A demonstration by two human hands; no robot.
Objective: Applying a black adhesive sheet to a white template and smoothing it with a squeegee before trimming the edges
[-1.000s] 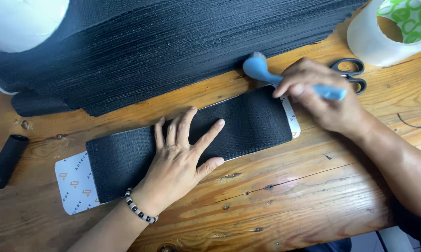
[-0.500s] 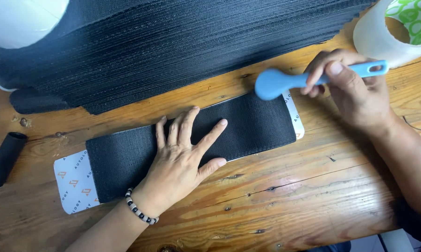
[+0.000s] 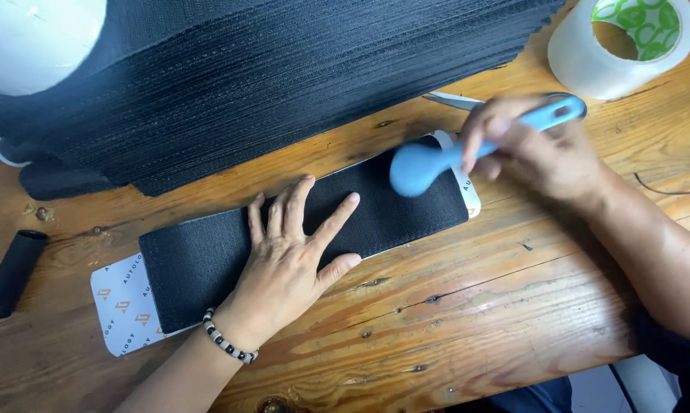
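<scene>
My left hand (image 3: 291, 260) lies flat, fingers spread, on a black fabric strip (image 3: 200, 256) that lies on a white printed backing sheet (image 3: 123, 302) on the wooden table. My right hand (image 3: 540, 149) grips the handle of a light blue rounded tool (image 3: 421, 164). The tool's bulbous head hovers over or touches the strip's right end.
A thick stack of black fabric strips (image 3: 284, 76) fills the back of the wooden table (image 3: 475, 306). A roll of clear tape (image 3: 624, 46) stands at the back right, with scissors (image 3: 452, 99) partly hidden behind my right hand. A black cylinder (image 3: 12, 271) lies at the left. A white round object (image 3: 31, 38) sits at the top left.
My right hand has turned the blue tool around and brought its head down and left onto the strip's right end. My left hand has stayed flat on the strip.
</scene>
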